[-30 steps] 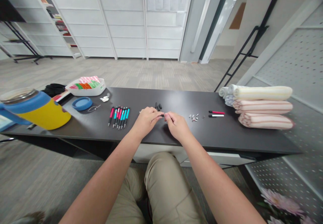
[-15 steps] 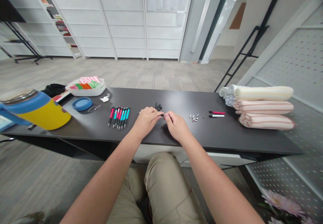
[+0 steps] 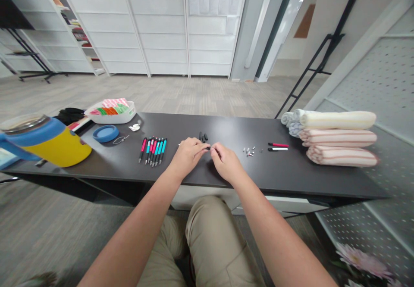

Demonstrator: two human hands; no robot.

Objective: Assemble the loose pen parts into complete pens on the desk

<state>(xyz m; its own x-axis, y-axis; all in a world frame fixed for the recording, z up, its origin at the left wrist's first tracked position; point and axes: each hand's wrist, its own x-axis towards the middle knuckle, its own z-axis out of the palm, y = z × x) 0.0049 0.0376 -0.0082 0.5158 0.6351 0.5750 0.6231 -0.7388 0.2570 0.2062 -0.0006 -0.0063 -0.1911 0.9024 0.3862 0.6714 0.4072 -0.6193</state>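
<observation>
My left hand (image 3: 187, 155) and my right hand (image 3: 225, 163) meet over the dark table (image 3: 129, 166), both pinched on a thin pen part (image 3: 208, 148) held between their fingertips. A white tip sticks out left of my left hand. Just behind the hands lie a few small black pen pieces (image 3: 202, 137). A row of several pink and teal pens (image 3: 153, 145) lies to the left. To the right are tiny loose parts (image 3: 248, 151) and two pen barrels, one pink (image 3: 278, 145), one white (image 3: 278, 149).
A yellow and blue jug (image 3: 45, 142) stands at the near left, with a blue lid (image 3: 105, 132) and a white tray of coloured items (image 3: 111, 110) behind it. Folded towels (image 3: 336, 137) are stacked at the right. My knees are under the table's front edge.
Both hands stay pinched together in the same spot; my right hand has crept slightly towards the left one. Nothing on the table has moved.
</observation>
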